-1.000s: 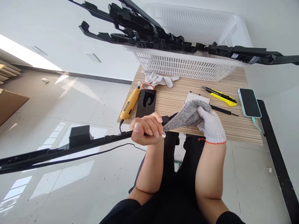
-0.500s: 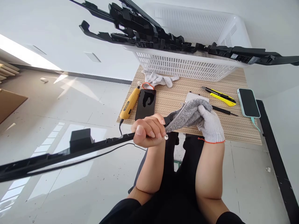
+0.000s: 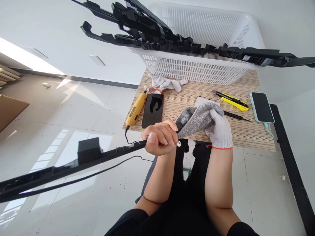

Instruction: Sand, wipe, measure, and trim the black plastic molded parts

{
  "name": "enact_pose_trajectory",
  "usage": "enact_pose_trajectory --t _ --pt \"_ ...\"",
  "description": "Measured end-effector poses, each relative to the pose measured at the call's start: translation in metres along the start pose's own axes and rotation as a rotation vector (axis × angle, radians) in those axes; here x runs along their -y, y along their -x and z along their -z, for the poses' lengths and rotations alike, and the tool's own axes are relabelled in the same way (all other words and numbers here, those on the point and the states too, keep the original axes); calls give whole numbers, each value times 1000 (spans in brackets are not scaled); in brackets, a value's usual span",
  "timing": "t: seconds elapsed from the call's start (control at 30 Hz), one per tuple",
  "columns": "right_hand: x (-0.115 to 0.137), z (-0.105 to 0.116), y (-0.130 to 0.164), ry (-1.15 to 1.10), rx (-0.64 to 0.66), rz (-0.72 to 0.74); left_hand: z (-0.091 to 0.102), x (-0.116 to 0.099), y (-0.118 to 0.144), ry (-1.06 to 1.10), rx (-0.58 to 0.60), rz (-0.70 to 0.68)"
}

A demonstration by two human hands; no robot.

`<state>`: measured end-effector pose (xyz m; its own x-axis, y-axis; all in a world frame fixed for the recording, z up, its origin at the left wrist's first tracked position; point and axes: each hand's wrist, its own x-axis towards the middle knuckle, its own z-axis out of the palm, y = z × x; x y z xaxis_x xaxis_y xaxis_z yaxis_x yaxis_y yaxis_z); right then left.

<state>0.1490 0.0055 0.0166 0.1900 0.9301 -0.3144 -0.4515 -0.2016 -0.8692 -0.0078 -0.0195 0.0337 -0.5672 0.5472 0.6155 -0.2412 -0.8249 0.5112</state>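
My bare left hand [image 3: 161, 137] is closed around a long black plastic trim strip [image 3: 110, 157], which runs out to the lower left and carries a raised square block. My right hand [image 3: 220, 131], in a white knit glove with an orange-red cuff edge, grips a grey cloth [image 3: 197, 121]. The cloth lies against the strip's short right end, just beyond my left fingers, and hides part of it. Below my left fingertips shows a small shiny round piece [image 3: 178, 143]; what it is attached to I cannot make out.
Several black plastic parts [image 3: 172, 42] lie across a white basket [image 3: 197, 67] at the back. On the wood-grain table [image 3: 172, 106] are a yellow rotary tool [image 3: 136, 109], a dark phone [image 3: 152, 111], a white glove [image 3: 167, 83], a yellow utility knife [image 3: 233, 101], a thin black screwdriver [image 3: 236, 115] and a charging phone [image 3: 262, 107].
My left hand and the strip have shifted slightly right, and the strip's far left end has dipped. My gloved right hand has moved a little left with the cloth.
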Motion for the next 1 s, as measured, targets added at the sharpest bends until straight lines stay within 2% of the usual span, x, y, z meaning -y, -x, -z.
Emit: enact_pose_trajectory --t 0.07,0.23,0.43,0.57,0.7,0.77,0.87,0.93,1.0 --pt "-2 0 0 -27 11 -16 -3 1 2 -25 -19 7" --pt "-8 -8 4 -78 180 -107 -8 1 4 -58 -31 -14" --pt "-4 -8 5 -125 192 -72 -8 3 4 39 49 -4" --pt "-3 -5 1 -165 89 3 -7 13 5 38 74 188" --pt "2 -3 0 -163 -66 164 -4 20 3 30 -15 470" --pt "5 0 -1 -151 -187 202 -3 21 2 63 -44 576" --pt "8 7 -4 -126 -386 187 -4 22 3 112 -12 658" --pt "8 10 -6 -113 -391 167 -4 23 5 124 1 677" --pt "7 12 -7 -119 -265 159 -5 25 8 129 -11 666"
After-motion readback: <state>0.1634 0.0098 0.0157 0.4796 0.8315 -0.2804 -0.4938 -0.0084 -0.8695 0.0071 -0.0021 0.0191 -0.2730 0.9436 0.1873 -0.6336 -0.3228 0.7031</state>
